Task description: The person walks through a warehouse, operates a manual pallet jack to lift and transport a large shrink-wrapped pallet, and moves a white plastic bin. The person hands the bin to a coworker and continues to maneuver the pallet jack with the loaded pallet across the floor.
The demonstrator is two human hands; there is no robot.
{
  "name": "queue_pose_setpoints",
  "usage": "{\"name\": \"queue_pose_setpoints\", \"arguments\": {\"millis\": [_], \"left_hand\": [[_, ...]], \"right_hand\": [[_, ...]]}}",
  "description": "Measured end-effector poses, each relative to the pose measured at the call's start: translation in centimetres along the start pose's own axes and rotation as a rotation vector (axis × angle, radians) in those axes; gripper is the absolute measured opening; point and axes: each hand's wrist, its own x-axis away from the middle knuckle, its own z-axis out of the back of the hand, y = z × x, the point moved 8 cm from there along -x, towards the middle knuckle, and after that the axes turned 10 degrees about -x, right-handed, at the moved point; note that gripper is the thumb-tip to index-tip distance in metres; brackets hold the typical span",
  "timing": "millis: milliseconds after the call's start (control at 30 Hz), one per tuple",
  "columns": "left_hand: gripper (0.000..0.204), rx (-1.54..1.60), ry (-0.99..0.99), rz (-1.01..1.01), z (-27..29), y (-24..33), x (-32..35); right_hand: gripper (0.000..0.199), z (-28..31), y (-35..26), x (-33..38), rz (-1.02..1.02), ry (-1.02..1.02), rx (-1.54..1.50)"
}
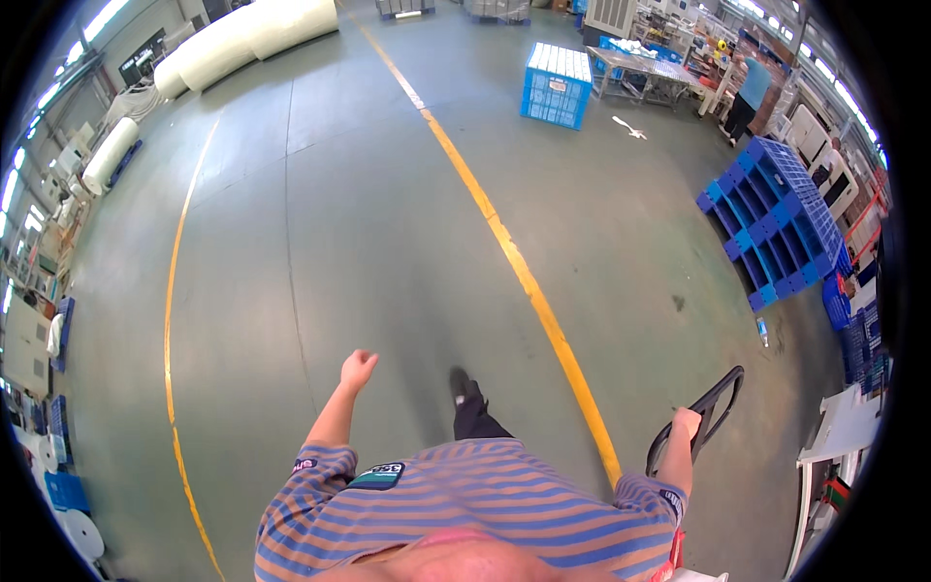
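Right hand (pixel 687 423) around black cart handle (pixel 713 407) behind.

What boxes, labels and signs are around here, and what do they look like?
Blue crate: far ahead on the floor, boxy lattice plastic with a small pale label on its side.
Dark board: far left wall, flat rectangle, too small to read.
Shirt patch: on the person's striped shirt, near the left shoulder, small and dark with a green stripe.

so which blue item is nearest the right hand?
The flat blue pallet near the right hand, which grips a black handle; the blue crate stands farther off.
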Motion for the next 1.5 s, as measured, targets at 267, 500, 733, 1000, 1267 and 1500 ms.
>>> {"name": "queue_pose_setpoints", "arguments": {"millis": [267, 500, 733, 1000, 1267, 1500], "left_hand": [[0.047, -0.359, -0.323, -0.046, -3.7, 1.7, -15.7], [0.044, -0.202, -0.380, 0.648, 2.6, -19.1, -16.7], [0.037, -0.464, -0.482, 0.081, 6.2, -15.9, -31.7], [0.045, -0.212, -0.188, 0.082, 21.3, 8.7, -76.6], [0.046, -0.210, -0.229, -0.239, 20.8, 22.9, -104.8], [0.044, -0.484, -0.467, 0.162, 31.1, 4.8, -115.3]], "right_hand": [[0.026, -15.4, -7.7, -4.8, -0.114, -0.116, -0.394], [0.022, -21.6, -22.4, 0.8, -0.138, 0.044, -0.384], [0.029, -29.5, -43.9, 6.2, -0.062, 0.070, -0.334], [0.042, -37.1, -64.3, 12.8, -0.062, 0.127, -0.057], [0.039, -53.6, -78.8, 13.3, -0.056, 0.204, -0.028], [0.050, -59.0, -100.4, 15.7, -0.082, 0.189, -0.018]]}}
